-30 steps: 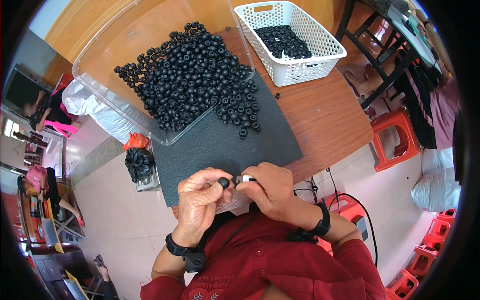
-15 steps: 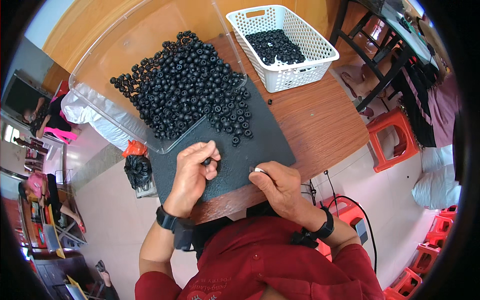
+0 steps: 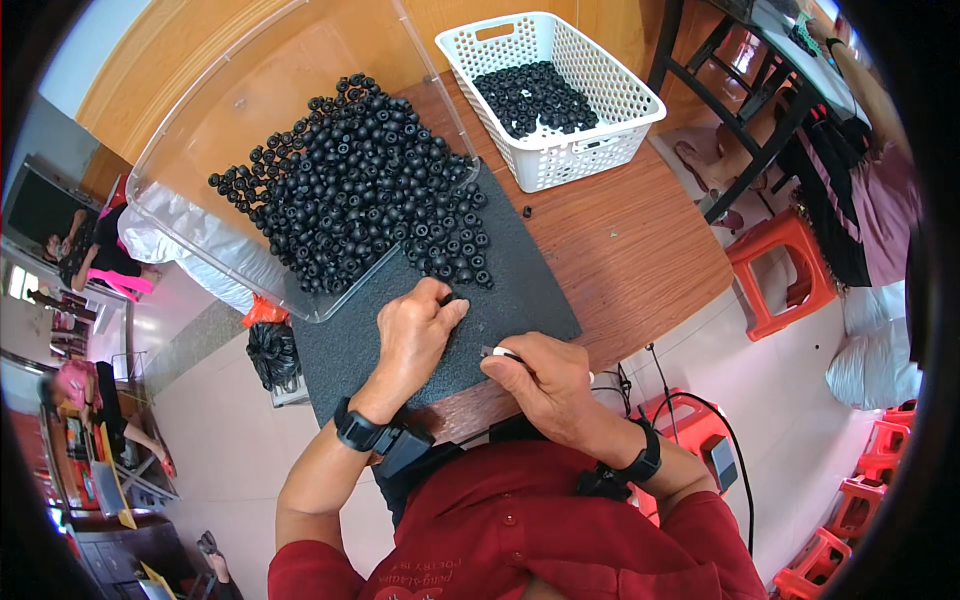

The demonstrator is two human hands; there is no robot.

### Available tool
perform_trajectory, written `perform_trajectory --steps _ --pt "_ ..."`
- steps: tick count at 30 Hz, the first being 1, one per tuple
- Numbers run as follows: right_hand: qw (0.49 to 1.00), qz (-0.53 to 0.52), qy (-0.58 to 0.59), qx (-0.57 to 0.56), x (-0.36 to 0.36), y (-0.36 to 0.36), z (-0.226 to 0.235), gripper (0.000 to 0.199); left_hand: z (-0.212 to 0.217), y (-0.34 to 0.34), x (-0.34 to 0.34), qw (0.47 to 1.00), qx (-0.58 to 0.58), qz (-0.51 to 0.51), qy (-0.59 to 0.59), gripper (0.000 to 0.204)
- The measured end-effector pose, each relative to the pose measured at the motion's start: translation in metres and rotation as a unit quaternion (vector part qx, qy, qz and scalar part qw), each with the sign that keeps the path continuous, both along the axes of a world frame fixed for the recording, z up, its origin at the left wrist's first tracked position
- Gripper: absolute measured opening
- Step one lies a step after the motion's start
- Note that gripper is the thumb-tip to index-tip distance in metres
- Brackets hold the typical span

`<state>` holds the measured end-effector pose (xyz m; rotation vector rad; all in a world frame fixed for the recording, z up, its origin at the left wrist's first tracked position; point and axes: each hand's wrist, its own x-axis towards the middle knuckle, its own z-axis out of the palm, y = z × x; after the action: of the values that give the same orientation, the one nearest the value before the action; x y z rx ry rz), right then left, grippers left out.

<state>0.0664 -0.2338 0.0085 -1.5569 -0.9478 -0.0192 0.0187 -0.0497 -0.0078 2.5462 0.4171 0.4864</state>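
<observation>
My left hand [image 3: 413,330] pinches a small black round part [image 3: 449,299] between thumb and fingers, just in front of the pile's near edge. Most of that part is hidden by the fingers. My right hand [image 3: 545,380] is closed around a small white tool with a thin grey tip [image 3: 489,351], which points toward the left hand; its handle is mostly covered. A large pile of hollow black round parts [image 3: 350,190] spills from a tipped clear plastic bin [image 3: 160,225] onto a dark textured mat [image 3: 540,265].
A white perforated basket [image 3: 590,160] with black pieces stands at the back right of the wooden table [image 3: 650,270]. One loose black piece [image 3: 527,211] lies near it. A red stool [image 3: 775,275] stands right of the table. Other people sit at the far left and right.
My left hand has moved forward and right, toward the pile, and turned so its back shows. The right hand, still around the white tool, has shifted slightly left.
</observation>
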Motion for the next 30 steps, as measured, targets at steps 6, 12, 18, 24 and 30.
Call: perform_trajectory --steps 6,12,18,24,30 --pt "1.0 -0.011 0.006 -0.023 0.001 0.006 -0.003 0.02 0.037 0.0 -0.041 0.778 -0.629 -0.007 0.001 0.032" --pt "1.0 -0.001 -0.002 -0.002 -0.009 0.022 0.001 0.021 0.039 -0.011 -0.064 0.731 -0.675 -0.064 -0.076 0.032" --pt "0.999 0.004 -0.031 -0.006 -0.015 0.03 0.008 0.023 0.034 -0.013 -0.072 0.701 -0.7 -0.056 -0.124 0.029" --pt "0.997 -0.008 -0.066 -0.029 -0.017 0.032 0.007 0.022 0.028 -0.017 -0.076 0.684 -0.712 -0.042 -0.151 0.025" --pt "0.993 -0.014 -0.109 -0.033 -0.018 0.034 0.003 0.017 0.03 -0.02 -0.077 0.684 -0.713 -0.021 -0.152 0.025"
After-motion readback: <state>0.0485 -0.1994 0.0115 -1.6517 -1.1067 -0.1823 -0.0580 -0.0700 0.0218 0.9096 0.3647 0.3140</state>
